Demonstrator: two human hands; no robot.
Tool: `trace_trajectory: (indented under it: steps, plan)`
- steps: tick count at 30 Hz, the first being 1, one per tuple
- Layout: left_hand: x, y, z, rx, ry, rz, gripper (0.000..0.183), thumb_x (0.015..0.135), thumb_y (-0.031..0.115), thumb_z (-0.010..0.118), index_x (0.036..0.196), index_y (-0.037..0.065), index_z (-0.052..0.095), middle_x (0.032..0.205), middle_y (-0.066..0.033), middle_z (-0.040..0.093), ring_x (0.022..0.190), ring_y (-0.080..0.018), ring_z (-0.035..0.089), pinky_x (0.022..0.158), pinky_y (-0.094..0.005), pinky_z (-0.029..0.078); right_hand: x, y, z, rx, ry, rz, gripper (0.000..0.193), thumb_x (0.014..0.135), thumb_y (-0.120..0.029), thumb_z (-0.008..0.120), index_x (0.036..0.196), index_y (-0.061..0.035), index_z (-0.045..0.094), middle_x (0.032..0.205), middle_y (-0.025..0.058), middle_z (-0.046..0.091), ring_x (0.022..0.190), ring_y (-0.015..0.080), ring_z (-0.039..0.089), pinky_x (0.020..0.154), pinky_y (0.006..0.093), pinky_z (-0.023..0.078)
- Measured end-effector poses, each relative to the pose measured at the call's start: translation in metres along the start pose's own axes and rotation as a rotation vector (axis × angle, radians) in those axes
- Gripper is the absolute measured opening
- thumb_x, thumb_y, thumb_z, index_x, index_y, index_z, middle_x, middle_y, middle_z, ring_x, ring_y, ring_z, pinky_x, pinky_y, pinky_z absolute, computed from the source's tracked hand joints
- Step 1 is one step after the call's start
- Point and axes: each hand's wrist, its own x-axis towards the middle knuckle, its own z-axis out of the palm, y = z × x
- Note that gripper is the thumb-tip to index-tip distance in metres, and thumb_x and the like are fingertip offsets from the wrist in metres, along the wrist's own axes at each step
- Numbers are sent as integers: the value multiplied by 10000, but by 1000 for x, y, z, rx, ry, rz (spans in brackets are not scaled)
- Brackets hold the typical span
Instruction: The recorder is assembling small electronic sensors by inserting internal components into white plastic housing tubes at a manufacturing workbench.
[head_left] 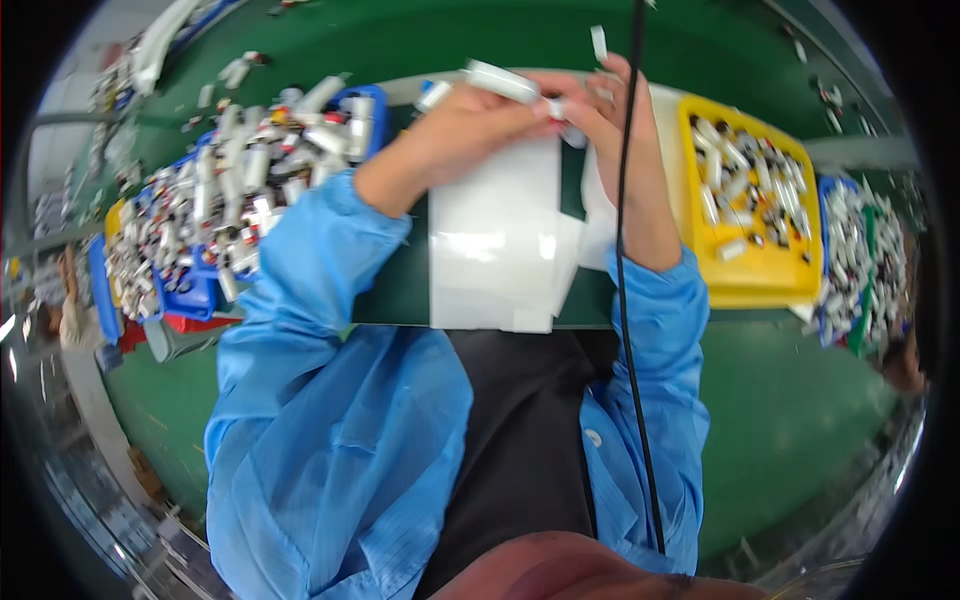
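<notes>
My left hand [480, 118] is closed round a white cylindrical bottle [503, 82], which lies tilted across its fingers. Close against it, my right hand [610, 120] is closed too, its thumb and fingers meeting at a small white piece [557, 108], blurred by motion. I cannot make out whether that piece belongs to the bottle. Beneath both hands lies a glossy white sheet [475, 240] on the green table. Another small white cylinder [598, 42] shows just beyond my right fingertips.
To the left, blue trays [375, 115] are heaped with white bottles and small parts. A yellow tray [715, 285] of similar pieces stands at the right, with more heaped bottles [850, 250] beyond it. A black cable [622, 250] hangs down in front of my right arm.
</notes>
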Motion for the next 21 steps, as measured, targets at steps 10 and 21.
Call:
trace_trajectory:
  steps: [10,21]
  plan:
    - [34,99,-33,1162,156,235,305,798,155,799,1056,2,739,926,-112,750,818,-129,709,754,-259,563,-1,15,-5,132,229,35,286,940,-105,644,1195,-6,563,931,9,597,755,80,514,722,213,425]
    - [158,93,-254,1681,116,-201,546,816,153,636,1347,43,565,1350,-240,566,1279,-364,530,1070,-415,428,-4,32,0,-19,254,14,93,923,-17,665,982,-46,599,847,-44,593,758,19,527,689,155,414]
